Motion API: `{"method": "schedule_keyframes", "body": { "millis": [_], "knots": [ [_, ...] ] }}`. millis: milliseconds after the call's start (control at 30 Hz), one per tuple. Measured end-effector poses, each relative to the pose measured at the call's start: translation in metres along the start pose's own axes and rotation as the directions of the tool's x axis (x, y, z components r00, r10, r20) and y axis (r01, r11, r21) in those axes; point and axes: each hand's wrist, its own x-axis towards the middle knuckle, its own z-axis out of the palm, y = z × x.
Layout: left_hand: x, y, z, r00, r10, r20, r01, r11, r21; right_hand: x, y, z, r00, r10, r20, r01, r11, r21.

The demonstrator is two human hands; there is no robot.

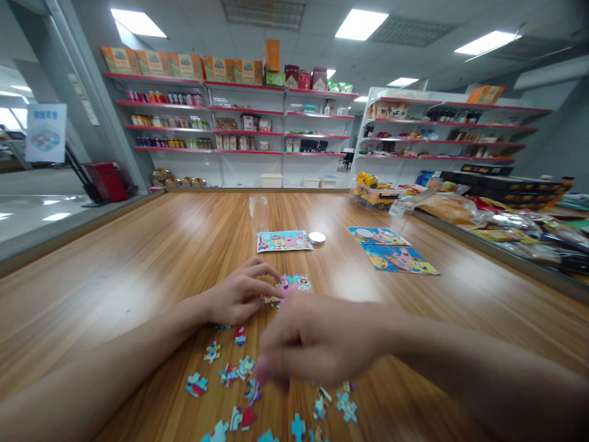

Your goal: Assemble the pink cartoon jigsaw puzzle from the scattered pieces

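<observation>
On the wide, glossy wooden tabletop (138,264) in front of me, my left hand (239,294) rests flat-ish with its fingers (269,285) together, pressing on the edge of the small, partly joined cluster of pink-and-blue cartoon jigsaw pieces (294,284). My right hand (313,347) hovers nearer to me, blurred with motion, fingers curled downward over the scatter of loose, colourful cardboard jigsaw pieces (239,374); I cannot tell whether it has one pinched or nothing at all. I judge I am mid-assembly: steadying the joined part while picking the next piece. That next move calls for a light pinch on a single piece, then turning it to match the open edge without nudging the cluster apart. Farther off lie a finished rectangular cartoon picture card (284,240), a round white lid (317,237) just beside it, and a clear plastic jar (258,214) standing upright behind.
</observation>
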Motion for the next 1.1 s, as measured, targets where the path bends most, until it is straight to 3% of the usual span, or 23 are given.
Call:
{"method": "schedule_keyframes", "body": {
  "millis": [133,233,333,500,633,767,867,900,933,967,1033,1067,1100],
  "knots": [
    [0.0,-0.005,0.001,0.998,0.018,0.053,-0.018,1.0,0.006,0.003,0.066,-0.021,0.994,0.109,-0.027,-0.112,0.983,-0.144],
    [-0.001,-0.009,0.002,0.999,0.016,0.046,-0.016,1.0,0.011,0.001,0.103,-0.018,0.986,0.159,-0.041,-0.164,0.971,-0.172],
    [-0.001,-0.01,0.002,0.999,0.012,0.044,-0.012,1.0,0.003,0.0,0.118,-0.01,0.979,0.168,-0.117,-0.176,0.982,-0.067],
    [-0.001,-0.01,0.002,0.999,0.007,0.035,-0.006,1.0,-0.004,-0.001,0.129,-0.006,0.971,0.213,-0.108,-0.198,0.971,0.133],
    [-0.001,-0.009,0.002,0.999,0.012,0.031,-0.012,1.0,-0.011,-0.002,0.121,-0.014,0.978,0.21,-0.015,-0.205,0.968,0.141],
    [0.0,-0.007,0.002,1.0,0.013,0.009,-0.013,0.999,-0.034,-0.003,0.071,-0.021,0.949,0.177,0.26,-0.157,0.983,-0.095],
    [0.001,-0.008,0.003,0.996,-0.051,-0.079,0.038,0.987,-0.157,-0.004,0.034,-0.02,0.912,0.22,0.347,-0.108,0.943,-0.314],
    [0.001,-0.01,0.003,0.978,-0.138,-0.158,0.096,0.965,-0.245,-0.003,0.028,-0.019,0.917,0.21,0.339,-0.094,0.94,-0.329],
    [0.001,-0.013,0.003,0.931,-0.265,-0.251,0.165,0.919,-0.357,-0.002,0.026,-0.018,0.941,0.178,0.288,-0.082,0.945,-0.316],
    [0.0,-0.016,0.002,0.846,-0.411,-0.339,0.218,0.847,-0.484,0.0,0.029,-0.016,0.971,0.13,0.198,-0.072,0.958,-0.279],
    [-0.003,-0.023,-0.001,0.613,-0.662,-0.432,0.226,0.67,-0.707,0.005,0.047,-0.012,0.994,0.033,-0.106,-0.049,0.987,-0.156],
    [-0.004,-0.025,-0.003,0.521,-0.735,-0.435,0.197,0.599,-0.776,0.007,0.06,-0.01,0.964,-0.012,-0.266,-0.018,0.994,-0.11],
    [-0.005,-0.027,-0.005,0.465,-0.775,-0.429,0.166,0.552,-0.818,0.009,0.074,-0.007,0.912,-0.055,-0.406,0.012,0.994,-0.108]
  ]
}}
